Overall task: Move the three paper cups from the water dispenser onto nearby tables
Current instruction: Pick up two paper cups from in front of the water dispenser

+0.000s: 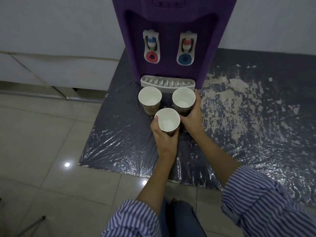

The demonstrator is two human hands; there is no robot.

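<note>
Three paper cups, two hands, before one water dispenser [172, 40].
Left hand [165, 139] grasps the near cup [167, 121]; right hand [192, 117] grasps the right cup [183, 100]; the left cup [150, 100] stands free.

Both hands [165, 135] clasped (arms outstretched).

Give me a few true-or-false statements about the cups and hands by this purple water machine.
1. Three paper cups stand in front of the dispenser. True.
2. The left hand grips the nearest cup. True.
3. The right hand hangs free. False: it wraps the right-hand cup.
4. The far left cup is held. False: no hand touches it.
5. The cups sit on the drip tray. False: they are in front of it.
</note>
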